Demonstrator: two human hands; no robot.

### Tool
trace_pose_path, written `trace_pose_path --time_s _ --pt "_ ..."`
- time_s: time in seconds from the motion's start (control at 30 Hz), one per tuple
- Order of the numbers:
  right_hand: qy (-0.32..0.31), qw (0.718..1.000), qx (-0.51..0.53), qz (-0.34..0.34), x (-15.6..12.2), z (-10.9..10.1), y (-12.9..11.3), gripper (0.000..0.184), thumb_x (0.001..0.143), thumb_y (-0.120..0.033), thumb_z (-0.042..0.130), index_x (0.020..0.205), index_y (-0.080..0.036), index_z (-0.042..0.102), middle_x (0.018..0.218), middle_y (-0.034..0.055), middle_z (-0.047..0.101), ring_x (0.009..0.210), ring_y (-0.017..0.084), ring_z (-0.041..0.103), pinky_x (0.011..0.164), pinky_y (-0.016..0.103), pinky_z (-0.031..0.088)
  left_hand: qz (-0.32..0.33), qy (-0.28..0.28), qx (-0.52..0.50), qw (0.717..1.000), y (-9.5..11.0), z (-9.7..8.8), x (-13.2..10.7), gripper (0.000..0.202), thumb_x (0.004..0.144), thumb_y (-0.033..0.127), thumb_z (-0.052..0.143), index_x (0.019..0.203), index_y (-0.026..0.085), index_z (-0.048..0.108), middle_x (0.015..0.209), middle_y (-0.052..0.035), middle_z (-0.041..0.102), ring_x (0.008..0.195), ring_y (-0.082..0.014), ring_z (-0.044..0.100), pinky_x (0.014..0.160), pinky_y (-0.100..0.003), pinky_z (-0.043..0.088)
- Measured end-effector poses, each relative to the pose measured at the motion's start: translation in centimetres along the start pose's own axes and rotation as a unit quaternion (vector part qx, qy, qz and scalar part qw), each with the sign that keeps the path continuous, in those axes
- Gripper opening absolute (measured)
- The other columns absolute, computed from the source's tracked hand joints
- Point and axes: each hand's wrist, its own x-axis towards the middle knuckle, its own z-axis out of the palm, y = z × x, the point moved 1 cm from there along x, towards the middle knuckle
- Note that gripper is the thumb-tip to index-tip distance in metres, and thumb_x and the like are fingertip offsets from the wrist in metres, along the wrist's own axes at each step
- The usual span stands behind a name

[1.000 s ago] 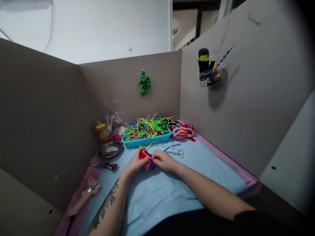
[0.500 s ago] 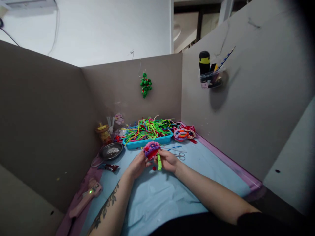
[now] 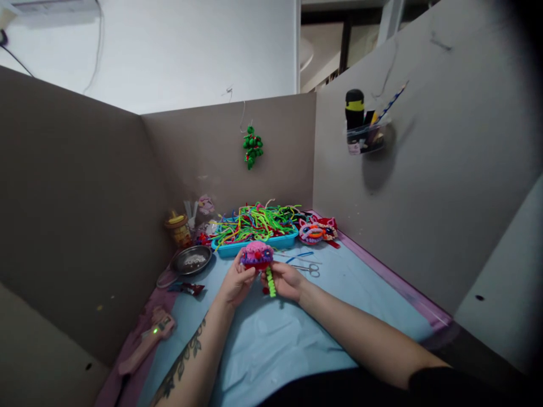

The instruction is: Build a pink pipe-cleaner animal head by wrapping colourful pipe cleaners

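In front of the tray I hold a small round pipe-cleaner figure (image 3: 257, 252), pink on top with a purple band and red below. My left hand (image 3: 236, 282) is closed around its left side, thumb at the front. My right hand (image 3: 287, 281) is closed at its lower right, fingers on a lime-green coiled pipe cleaner (image 3: 270, 281) that hangs downward. Whether the coil is joined to the figure cannot be made out. Just by the right fingertips, a red ball (image 3: 266, 291) shows low down, partly covered.
A blue tray (image 3: 237, 249) heaped with pipe cleaners stands behind. Scissors (image 3: 313, 270) lie to the right, finished-looking figures (image 3: 311, 232) beyond. At left are a metal dish (image 3: 190, 261), a wrapper (image 3: 189, 289) and a pink glue gun (image 3: 148, 339) with a green light. Grey panels surround the table.
The figure has turned in my hands, so more of its pink top faces me, and it has shifted slightly left. The green coil has moved a little left with my right hand.
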Motion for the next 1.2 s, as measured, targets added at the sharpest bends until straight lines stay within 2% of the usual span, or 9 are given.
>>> trace_pose_path --time_s 0.13,0.2,0.33,0.43,0.67,0.8,1.0,1.13,1.2 --pt "0.037 0.975 -0.217 -0.039 0.1 -0.5 0.4 0.01 0.076 -0.017 0.05 0.083 -0.016 0.057 0.07 0.0007 0.058 0.063 0.013 0.056 0.063 0.027 0.046 0.037 0.096 0.009 0.995 0.0 -0.9 0.5 0.07 0.061 0.011 0.075 0.122 0.025 0.044 0.09 0.0002 0.067 0.073 -0.0102 0.065 0.069 -0.02 0.05" --pt "0.054 0.895 -0.43 -0.102 0.0 -0.7 0.5 0.013 0.074 -0.017 0.052 0.083 -0.016 0.06 0.076 0.002 0.058 0.071 0.015 0.055 0.067 0.028 0.045 0.071 0.133 0.025 0.988 0.4 -1.4 0.7 0.072 0.058 0.011 0.076 0.121 0.026 0.044 0.087 0.0009 0.066 0.071 -0.0104 0.065 0.067 -0.021 0.049" --pt "0.015 0.673 -0.719 -0.172 -0.3 -0.8 0.9 0.018 0.069 -0.012 0.059 0.084 -0.017 0.067 0.086 0.0054 0.059 0.083 0.017 0.054 0.079 0.03 0.043 0.12 0.208 0.089 0.966 1.1 -1.7 0.6 0.079 0.055 0.014 0.076 0.124 0.023 0.04 0.079 0.0013 0.066 0.068 -0.012 0.064 0.069 -0.024 0.048" --pt "0.0 0.623 -0.767 -0.156 -0.4 -0.7 1.1 0.015 0.072 -0.01 0.056 0.079 -0.016 0.068 0.081 0.0054 0.06 0.079 0.016 0.055 0.076 0.027 0.043 0.139 0.233 0.133 0.953 1.3 -1.6 0.4 0.08 0.055 0.016 0.075 0.126 0.02 0.038 0.078 0.0003 0.065 0.067 -0.0127 0.063 0.069 -0.025 0.047" --pt "-0.037 0.587 -0.793 -0.156 -1.4 -0.4 0.7 0.019 0.073 -0.007 0.051 0.08 -0.016 0.067 0.08 0.0052 0.06 0.079 0.017 0.056 0.075 0.027 0.043 0.141 0.24 0.191 0.941 0.7 -1.7 0.3 0.088 0.054 0.018 0.073 0.132 0.017 0.032 0.075 0.0006 0.064 0.065 -0.0129 0.061 0.065 -0.024 0.045" --pt "-0.029 0.61 -0.758 -0.229 -2.9 1.4 0.3 0.025 0.074 -0.009 0.054 0.095 -0.016 0.062 0.095 0.0081 0.059 0.09 0.019 0.054 0.082 0.031 0.043 0.124 0.245 0.207 0.939 0.1 -1.8 0.4 0.087 0.057 0.018 0.069 0.134 0.014 0.027 0.069 0.0027 0.061 0.056 -0.011 0.057 0.059 -0.023 0.044" --pt "-0.175 0.642 -0.685 -0.296 -4.0 12.2 1.7 0.019 0.08 -0.018 0.052 0.097 -0.016 0.061 0.09 0.0073 0.063 0.085 0.018 0.057 0.079 0.031 0.046 0.114 0.247 0.197 0.942 -0.5 -2.1 0.8 0.092 0.056 0.016 0.072 0.135 0.014 0.026 0.063 0.0027 0.058 0.058 -0.0149 0.058 0.057 -0.024 0.043" --pt "-0.259 0.652 -0.689 -0.183 -1.6 20.2 7.0 0.027 0.079 -0.026 0.056 0.104 -0.018 0.062 0.09 0.0053 0.067 0.084 0.018 0.062 0.076 0.028 0.048 0.136 0.249 0.18 0.942 -0.6 -2.2 0.8 0.087 0.061 0.014 0.067 0.136 0.014 0.023 0.077 -0.0022 0.064 0.068 -0.0152 0.061 0.064 -0.025 0.046" --pt "-0.289 0.654 -0.697 -0.055 0.5 22.6 10.6 0.043 0.079 -0.039 0.055 0.118 -0.018 0.055 0.083 0.004 0.068 0.071 0.017 0.064 0.061 0.025 0.051 0.136 0.254 0.162 0.944 -0.4 -2.3 0.7 0.086 0.062 0.015 0.067 0.135 0.014 0.023 0.079 -0.0031 0.065 0.068 -0.0147 0.061 0.065 -0.025 0.047"
